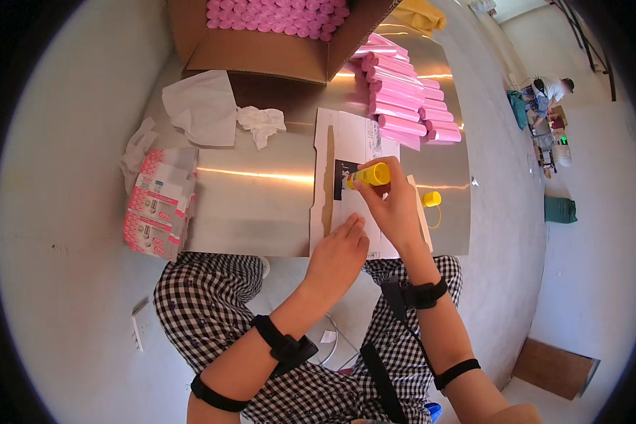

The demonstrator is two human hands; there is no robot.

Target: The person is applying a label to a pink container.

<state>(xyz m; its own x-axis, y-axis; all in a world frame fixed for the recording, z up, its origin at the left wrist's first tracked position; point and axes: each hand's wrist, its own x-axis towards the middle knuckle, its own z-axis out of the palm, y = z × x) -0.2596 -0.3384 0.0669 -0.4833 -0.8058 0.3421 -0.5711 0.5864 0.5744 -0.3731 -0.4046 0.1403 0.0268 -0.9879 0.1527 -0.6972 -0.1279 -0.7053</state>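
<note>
In my right hand (392,201) is a yellow glue stick (372,175), tilted, its left end against a black printed patch (340,181) on a flat white cardboard piece (360,134). My fingers wrap around its barrel. A torn brown strip (328,180) runs along the cardboard's left side. Lower on the same piece, my left hand (340,253) presses down with its fingers stretched out and holds nothing. To the right of my right hand lies a small yellow cap (432,198) with a thin yellow loop beside it.
Pink rolls (399,92) are piled at the back right. A cardboard box (254,60) at the back holds more pink rolls. Printed pink-and-white flat cartons (159,205) are stacked at the left, near white paper (203,109) and crumpled tissue (261,124). Another person (550,92) is far right.
</note>
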